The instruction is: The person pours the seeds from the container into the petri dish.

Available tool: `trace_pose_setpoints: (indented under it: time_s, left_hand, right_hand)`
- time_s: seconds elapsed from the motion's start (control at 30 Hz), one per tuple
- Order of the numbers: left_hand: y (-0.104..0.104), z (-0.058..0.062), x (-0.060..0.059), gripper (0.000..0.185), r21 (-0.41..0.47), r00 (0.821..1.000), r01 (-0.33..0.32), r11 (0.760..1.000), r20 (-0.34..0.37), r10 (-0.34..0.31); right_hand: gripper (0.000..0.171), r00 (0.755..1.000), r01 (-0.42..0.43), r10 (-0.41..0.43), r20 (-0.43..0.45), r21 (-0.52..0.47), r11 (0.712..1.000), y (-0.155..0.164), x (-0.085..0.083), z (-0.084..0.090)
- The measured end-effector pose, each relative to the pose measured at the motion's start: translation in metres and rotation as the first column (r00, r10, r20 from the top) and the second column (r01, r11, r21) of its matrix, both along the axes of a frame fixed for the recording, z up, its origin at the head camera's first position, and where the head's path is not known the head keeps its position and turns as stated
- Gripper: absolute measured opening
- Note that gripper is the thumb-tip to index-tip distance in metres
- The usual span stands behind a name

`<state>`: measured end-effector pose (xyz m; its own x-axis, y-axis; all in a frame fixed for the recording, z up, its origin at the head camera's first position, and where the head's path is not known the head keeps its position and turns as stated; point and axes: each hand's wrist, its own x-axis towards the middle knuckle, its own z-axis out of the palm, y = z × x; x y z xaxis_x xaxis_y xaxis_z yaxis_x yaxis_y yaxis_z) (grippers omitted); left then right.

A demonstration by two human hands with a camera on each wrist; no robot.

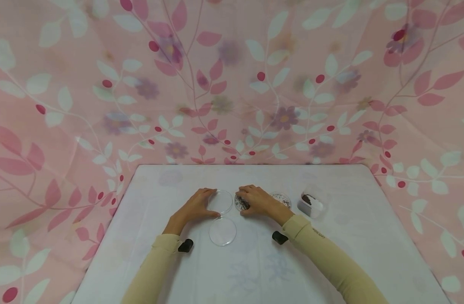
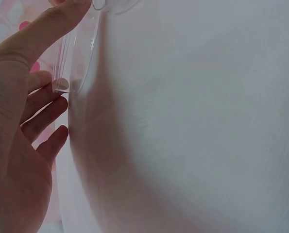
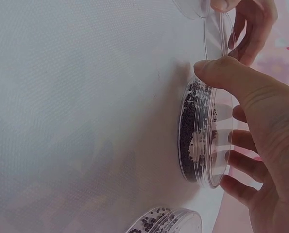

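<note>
My left hand holds a clear petri dish by its rim, thumb on the near side and fingers on the far side. In the left wrist view the thumb and fingertips rest at its edge. My right hand grips a second petri dish with small dark grains and a paler patch inside; a clear lid sits over it. Its thumb presses the near rim, and the fingers spread along the opposite side. Just in front of the left hand, another clear round dish or lid lies on the white table.
Behind my right wrist stands another petri dish with dark and white bits. Farther right is a small clear tub with dark grains and something white in it. A pink floral curtain hangs behind the table.
</note>
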<state>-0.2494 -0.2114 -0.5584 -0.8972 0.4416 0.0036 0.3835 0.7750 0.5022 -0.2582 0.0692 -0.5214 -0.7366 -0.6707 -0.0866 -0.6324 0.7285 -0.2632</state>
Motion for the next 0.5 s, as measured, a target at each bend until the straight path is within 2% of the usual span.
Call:
trace_pose_setpoints:
  time_s: [0.2, 0.5]
  left_hand:
    - [0.001, -0.0019, 0.0029, 0.09, 0.046, 1.0, -0.023, 0.999, -0.014, 0.024]
    - [0.0028, -0.0008, 0.0058, 0.088, 0.08, 0.999, -0.048, 0.996, 0.003, 0.048]
  right_hand:
    - [0.071, 1.0, 0.004, -0.004, 0.006, -0.012, 1.0, 0.0005, 0.0006, -0.0009]
    - [0.071, 1.0, 0.005, -0.005, 0.0, -0.013, 1.0, 0.0014, 0.001, -0.0021]
